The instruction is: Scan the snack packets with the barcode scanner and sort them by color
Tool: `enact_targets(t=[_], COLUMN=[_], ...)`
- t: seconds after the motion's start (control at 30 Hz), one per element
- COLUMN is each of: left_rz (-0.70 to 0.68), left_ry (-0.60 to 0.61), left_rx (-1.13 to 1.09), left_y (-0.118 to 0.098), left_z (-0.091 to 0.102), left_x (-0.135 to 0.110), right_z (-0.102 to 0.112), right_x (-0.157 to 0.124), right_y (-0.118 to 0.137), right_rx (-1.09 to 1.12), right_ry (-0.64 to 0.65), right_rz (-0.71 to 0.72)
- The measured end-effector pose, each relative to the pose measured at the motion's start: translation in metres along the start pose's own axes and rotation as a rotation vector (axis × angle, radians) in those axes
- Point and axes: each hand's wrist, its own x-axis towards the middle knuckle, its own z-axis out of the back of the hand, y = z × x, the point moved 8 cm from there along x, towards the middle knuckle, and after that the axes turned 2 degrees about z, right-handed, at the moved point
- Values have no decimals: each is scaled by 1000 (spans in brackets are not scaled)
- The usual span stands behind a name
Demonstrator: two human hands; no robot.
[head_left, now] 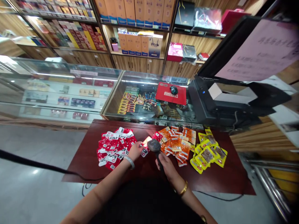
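Observation:
My right hand [166, 165] is wrapped around the handle of a dark barcode scanner [154, 145]. The scanner's light falls on a small snack packet [147, 141] pinched in the fingertips of my left hand [135, 151]; glare washes out its print. A red packet [157, 136] lies just beyond the scanner head, and a white-and-red packet [144, 152] is below my left fingers. Left of my hands is a heap of red-and-white packets [116, 141]. To the right lie a heap of orange packets [176, 143] and a heap of yellow packets [207, 154].
The dark red table [81, 155] stands against a glass display counter [137, 76]. On the counter are a red mat [163, 93], a black mouse [174, 90] and a monitor [235, 40] with pink paper. A black cable [46, 163] crosses at left; metal rails [268, 183] stand at right.

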Motion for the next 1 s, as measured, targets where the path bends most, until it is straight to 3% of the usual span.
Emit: enact_targets(t=[0.27,0.33,0.4,0.5,0.6,0.7,0.83,1.0], left_rz=[99,69,52,109,275,448,577,593], left_ry=[59,60,15,-138,-383,-552,-547,-443], left_rx=[-244,-241,-103,259,540,603,604,637], left_y=[-2,-3,4,25,49,69,88,95], left_z=[-35,-32,-14,35,96,141,169,181], left_x=[14,16,14,0,-22,-40,-41,-33], right_z=[11,11,9,5,2,0,-1,-2], right_x=[-4,-4,-3,-2,-2,-1,0,-1], right_y=[-8,-11,-12,-13,-13,-16,-21,-21], right_rx=[41,54,57,41,23,20,5,3], right_ry=[-71,-81,-72,-54,-30,-13,-16,0], right_rz=[-40,-56,-61,-67,-71,-79,-91,-100])
